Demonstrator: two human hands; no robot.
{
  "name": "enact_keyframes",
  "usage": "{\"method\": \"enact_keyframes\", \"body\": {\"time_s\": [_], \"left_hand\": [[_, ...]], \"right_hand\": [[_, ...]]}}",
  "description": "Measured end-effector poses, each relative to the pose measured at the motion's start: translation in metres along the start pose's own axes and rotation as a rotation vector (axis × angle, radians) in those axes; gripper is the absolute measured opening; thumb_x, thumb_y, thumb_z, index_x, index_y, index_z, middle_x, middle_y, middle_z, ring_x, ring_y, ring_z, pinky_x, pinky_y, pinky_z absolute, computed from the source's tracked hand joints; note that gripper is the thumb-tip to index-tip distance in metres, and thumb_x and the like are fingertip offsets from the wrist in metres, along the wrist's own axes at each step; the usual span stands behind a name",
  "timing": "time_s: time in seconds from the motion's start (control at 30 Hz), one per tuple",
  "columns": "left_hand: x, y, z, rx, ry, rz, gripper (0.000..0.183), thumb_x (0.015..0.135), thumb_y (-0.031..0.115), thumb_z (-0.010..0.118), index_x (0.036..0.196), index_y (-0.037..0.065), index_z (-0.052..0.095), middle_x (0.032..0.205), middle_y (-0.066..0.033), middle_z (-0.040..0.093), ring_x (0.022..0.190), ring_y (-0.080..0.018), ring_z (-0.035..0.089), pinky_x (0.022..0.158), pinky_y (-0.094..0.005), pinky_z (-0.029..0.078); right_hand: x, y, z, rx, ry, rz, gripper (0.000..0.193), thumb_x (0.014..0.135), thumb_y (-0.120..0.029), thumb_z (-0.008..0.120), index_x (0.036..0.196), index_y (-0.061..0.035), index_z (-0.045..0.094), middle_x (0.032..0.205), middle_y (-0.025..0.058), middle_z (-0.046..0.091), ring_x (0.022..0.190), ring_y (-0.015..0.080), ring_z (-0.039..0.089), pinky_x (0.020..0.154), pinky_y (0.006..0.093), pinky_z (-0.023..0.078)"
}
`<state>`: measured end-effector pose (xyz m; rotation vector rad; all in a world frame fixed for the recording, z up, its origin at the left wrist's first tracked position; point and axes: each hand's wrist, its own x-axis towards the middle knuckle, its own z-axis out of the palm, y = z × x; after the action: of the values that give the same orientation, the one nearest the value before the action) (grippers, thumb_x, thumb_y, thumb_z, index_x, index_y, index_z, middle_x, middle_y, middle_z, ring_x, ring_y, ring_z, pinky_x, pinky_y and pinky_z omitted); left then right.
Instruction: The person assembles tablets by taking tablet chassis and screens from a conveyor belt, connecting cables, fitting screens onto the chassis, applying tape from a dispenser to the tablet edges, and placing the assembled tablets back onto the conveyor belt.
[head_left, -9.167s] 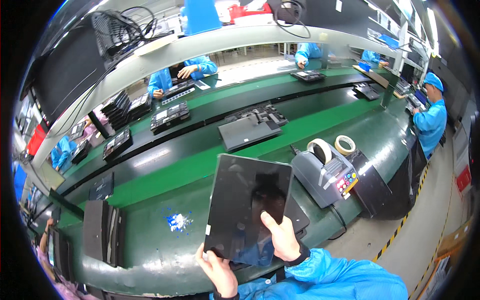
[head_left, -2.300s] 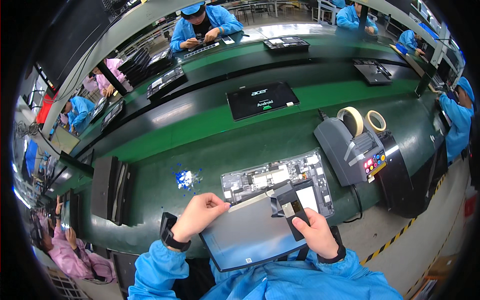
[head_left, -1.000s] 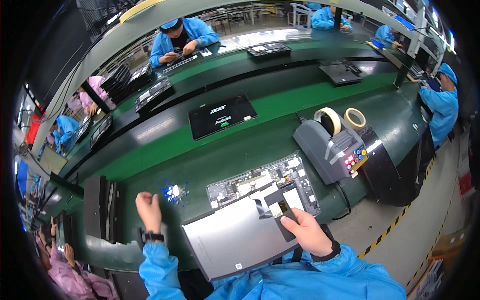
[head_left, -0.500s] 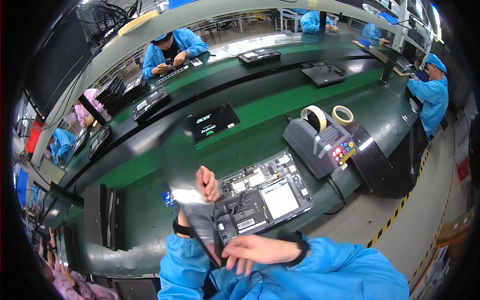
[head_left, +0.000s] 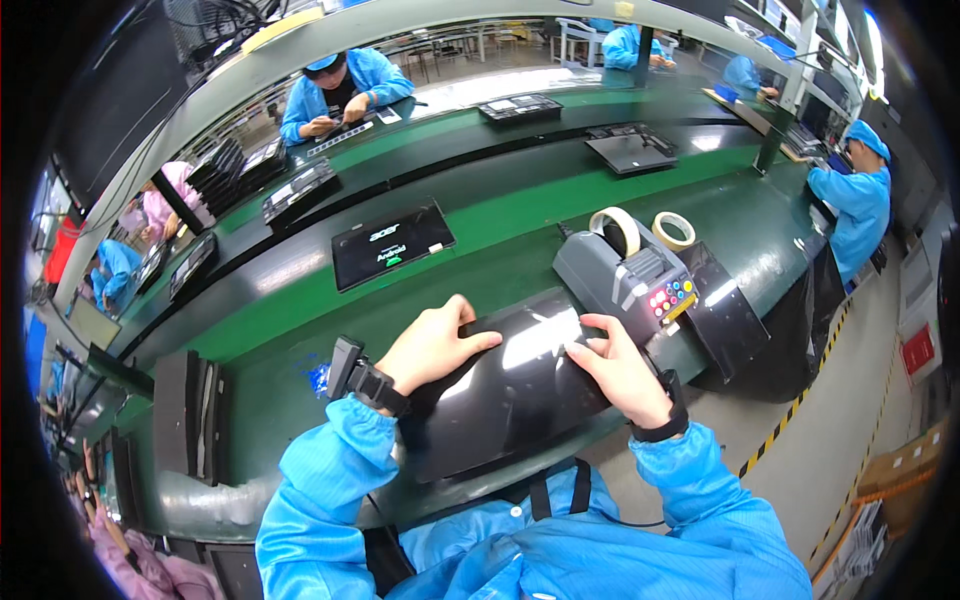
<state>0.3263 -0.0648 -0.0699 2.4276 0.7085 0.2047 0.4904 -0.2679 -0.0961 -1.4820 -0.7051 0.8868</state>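
Observation:
A glossy black screen panel (head_left: 500, 400) lies face up at the bench's near edge, over the spot where the opened device was, which it hides. My left hand (head_left: 435, 345) grips its far left edge, thumb on top and fingers partly hidden behind. At the far right corner, my right hand (head_left: 622, 372) pinches the panel between thumb and fingers. Black straps circle both wrists, the left one bearing a small black block (head_left: 346, 366).
A grey tape dispenser (head_left: 620, 275) with coloured buttons stands right of the panel, a tape roll (head_left: 673, 231) behind it. Another dark panel (head_left: 720, 310) leans there. Beyond lies a lit tablet (head_left: 392, 245). Black foam pieces (head_left: 180, 415) stand left, near blue scraps (head_left: 319, 379). Co-workers sit farther off.
The black panel has gone from upright in my left hand to flat over the opened device, covering it. My right hand has moved from the near side to the panel's far right corner.

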Motion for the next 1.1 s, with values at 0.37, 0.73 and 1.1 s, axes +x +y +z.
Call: {"method": "enact_keyframes", "body": {"time_s": [0.37,0.73,1.1], "left_hand": [[-0.13,-0.082,0.023,-0.413,0.437,-0.436,0.026,0.092,0.024,0.057,0.087,-0.002,0.057,0.07,-0.008,0.062,0.065,-0.0137,0.059,0.061,-0.0276,0.047],[-0.147,-0.047,0.054,-0.357,0.368,-0.415,0.037,0.088,0.035,0.062,0.08,0.002,0.048,0.063,-0.0155,0.056,0.058,-0.0309,0.057,0.055,-0.0395,0.043],[-0.134,-0.034,0.044,-0.328,0.645,-0.479,0.034,0.086,0.032,0.065,0.079,0.002,0.053,0.056,-0.0104,0.056,0.052,-0.027,0.057,0.052,-0.0382,0.044]], "right_hand": [[0.022,0.03,0.001,-0.129,0.094,-0.178,0.028,0.091,-0.006,0.054,0.116,0.0059,0.047,0.081,0.0094,0.064,0.074,0.0108,0.059,0.065,0.0242,0.047],[0.016,0.01,0.012,-1.097,0.442,-0.779,0.026,0.083,-0.019,0.067,0.095,0.003,0.058,0.073,0.0158,0.058,0.07,0.035,0.058,0.066,0.0434,0.047],[0.02,0.026,0.021,-0.766,0.381,-0.393,0.029,0.085,-0.024,0.067,0.083,0.0026,0.055,0.069,0.0134,0.055,0.06,0.0247,0.053,0.058,0.0351,0.044]]}}
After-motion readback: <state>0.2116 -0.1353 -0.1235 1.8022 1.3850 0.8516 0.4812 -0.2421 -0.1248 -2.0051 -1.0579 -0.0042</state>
